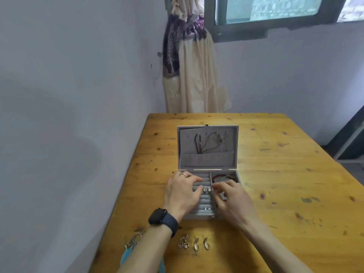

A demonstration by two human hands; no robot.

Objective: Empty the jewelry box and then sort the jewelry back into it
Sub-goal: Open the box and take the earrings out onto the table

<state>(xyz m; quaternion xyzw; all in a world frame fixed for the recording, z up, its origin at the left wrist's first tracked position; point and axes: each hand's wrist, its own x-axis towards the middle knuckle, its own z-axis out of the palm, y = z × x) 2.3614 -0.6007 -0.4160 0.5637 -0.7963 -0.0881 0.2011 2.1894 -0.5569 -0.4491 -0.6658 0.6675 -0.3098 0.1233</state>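
Jewelry waits at the near edge of the knotty yellow wooden table [285, 174]: two oval drop earrings [196, 243] beside one tangled silver cluster [183, 242]. Beyond, mid-table, stands the open grey velvet jewelry box [208, 160], two small studs [207, 208] in its front rolls. The left hand [183, 192] rests there, fingers loosely spread. The right hand [232, 198] bunches its fingertips against two sparkling studs [206, 189]; whether they pinch is unclear. One tied cream curtain [197, 79] hangs behind, against lilac walls.
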